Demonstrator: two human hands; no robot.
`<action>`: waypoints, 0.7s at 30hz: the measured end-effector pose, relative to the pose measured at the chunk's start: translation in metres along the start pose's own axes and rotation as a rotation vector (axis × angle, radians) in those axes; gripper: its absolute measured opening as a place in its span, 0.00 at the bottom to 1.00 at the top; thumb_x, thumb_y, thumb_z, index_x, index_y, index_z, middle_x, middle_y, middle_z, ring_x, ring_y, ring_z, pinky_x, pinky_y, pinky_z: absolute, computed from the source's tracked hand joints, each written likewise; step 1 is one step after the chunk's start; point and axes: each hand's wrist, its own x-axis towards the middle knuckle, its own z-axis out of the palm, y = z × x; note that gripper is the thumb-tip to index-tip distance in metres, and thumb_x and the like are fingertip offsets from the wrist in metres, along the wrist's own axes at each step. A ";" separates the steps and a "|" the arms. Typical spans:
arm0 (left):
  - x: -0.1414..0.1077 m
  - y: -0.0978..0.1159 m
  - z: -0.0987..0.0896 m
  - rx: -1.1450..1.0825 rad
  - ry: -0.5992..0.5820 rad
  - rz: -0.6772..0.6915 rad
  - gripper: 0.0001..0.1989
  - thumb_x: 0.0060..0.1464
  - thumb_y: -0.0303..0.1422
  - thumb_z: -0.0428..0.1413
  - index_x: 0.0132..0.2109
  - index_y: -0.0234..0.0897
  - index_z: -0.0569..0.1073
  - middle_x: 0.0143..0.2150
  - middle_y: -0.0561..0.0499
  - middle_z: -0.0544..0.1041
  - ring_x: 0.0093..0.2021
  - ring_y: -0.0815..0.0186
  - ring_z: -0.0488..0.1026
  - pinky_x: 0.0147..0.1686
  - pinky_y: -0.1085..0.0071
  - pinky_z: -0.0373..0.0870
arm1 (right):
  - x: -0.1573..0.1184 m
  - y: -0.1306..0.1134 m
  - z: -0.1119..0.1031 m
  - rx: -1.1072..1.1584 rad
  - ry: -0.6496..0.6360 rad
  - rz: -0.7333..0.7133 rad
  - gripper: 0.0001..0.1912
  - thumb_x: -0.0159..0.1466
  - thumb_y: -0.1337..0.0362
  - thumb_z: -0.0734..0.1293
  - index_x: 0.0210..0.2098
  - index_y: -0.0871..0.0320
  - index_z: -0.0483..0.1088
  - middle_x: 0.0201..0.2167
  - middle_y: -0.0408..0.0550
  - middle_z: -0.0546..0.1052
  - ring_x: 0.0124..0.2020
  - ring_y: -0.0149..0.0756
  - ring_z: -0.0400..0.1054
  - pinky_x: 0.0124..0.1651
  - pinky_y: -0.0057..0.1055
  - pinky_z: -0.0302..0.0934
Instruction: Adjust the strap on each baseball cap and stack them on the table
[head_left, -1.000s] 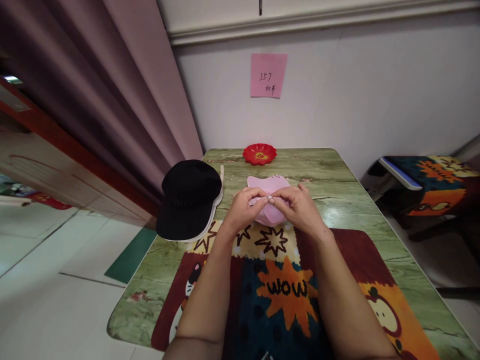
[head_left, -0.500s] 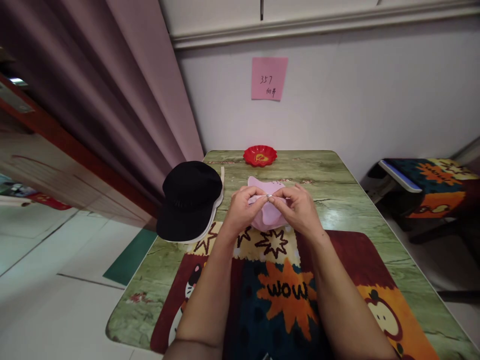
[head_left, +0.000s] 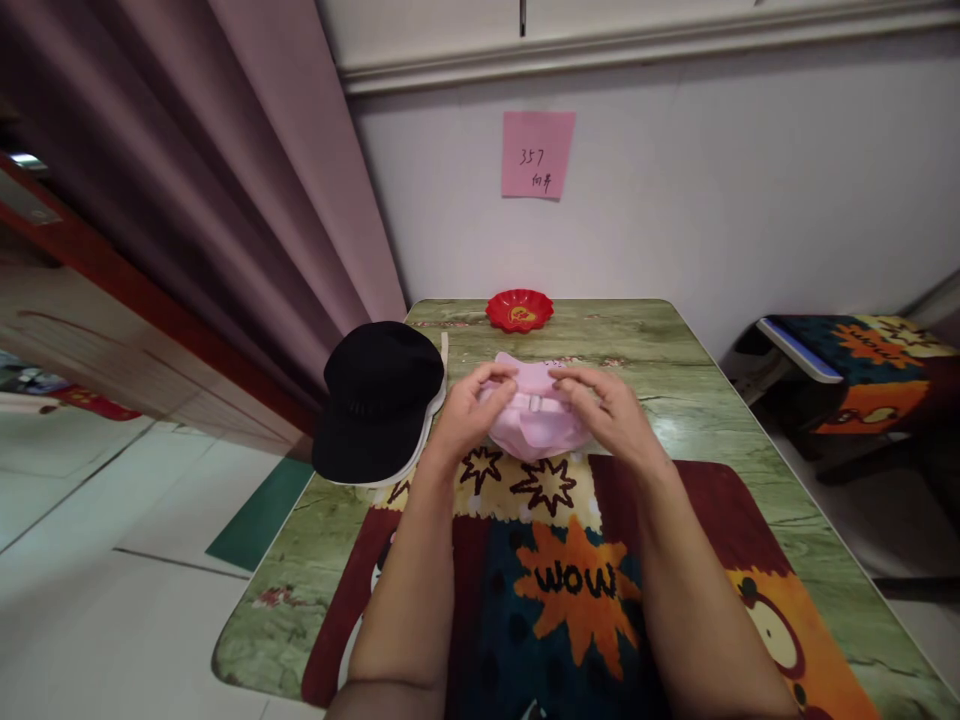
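Green table (head_left: 622,335), pink cap (head_left: 551,432) partly behind left hand (head_left: 469,412), right hand (head_left: 611,408)

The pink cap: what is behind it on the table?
Behind the pink cap is green tabletop, then a red dish near the wall; what the cap covers cannot be seen.

A black cap (head_left: 379,385) bars passage left of the left hand (head_left: 472,405); open tabletop (head_left: 679,385) flanks the right hand (head_left: 609,408).

Pink cap (head_left: 551,432) with buckled strap (head_left: 553,405)
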 end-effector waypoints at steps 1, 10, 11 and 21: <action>0.000 -0.001 -0.004 -0.010 0.043 -0.002 0.15 0.62 0.40 0.56 0.50 0.38 0.78 0.50 0.45 0.81 0.51 0.59 0.75 0.53 0.65 0.69 | 0.000 0.007 -0.005 0.008 0.055 0.023 0.17 0.71 0.53 0.61 0.49 0.52 0.78 0.48 0.50 0.82 0.51 0.46 0.75 0.57 0.45 0.63; -0.003 -0.022 -0.029 0.568 -0.007 -0.009 0.32 0.50 0.19 0.48 0.60 0.41 0.74 0.64 0.42 0.72 0.66 0.51 0.66 0.66 0.48 0.58 | -0.016 0.072 -0.031 -0.595 -0.062 0.197 0.26 0.58 0.72 0.66 0.54 0.50 0.78 0.55 0.55 0.78 0.51 0.54 0.75 0.54 0.50 0.66; -0.003 -0.023 -0.026 0.592 -0.041 -0.008 0.36 0.48 0.18 0.47 0.63 0.43 0.72 0.67 0.42 0.70 0.69 0.50 0.63 0.67 0.46 0.55 | -0.017 0.076 -0.029 -0.598 -0.131 0.180 0.30 0.56 0.73 0.67 0.56 0.48 0.76 0.56 0.53 0.78 0.51 0.52 0.74 0.54 0.48 0.67; 0.001 -0.006 -0.012 0.245 -0.109 0.080 0.08 0.56 0.30 0.57 0.43 0.39 0.79 0.60 0.43 0.76 0.62 0.53 0.71 0.65 0.52 0.61 | -0.009 0.057 -0.028 -0.083 -0.077 0.084 0.09 0.59 0.65 0.72 0.39 0.51 0.82 0.53 0.48 0.80 0.57 0.47 0.72 0.63 0.47 0.61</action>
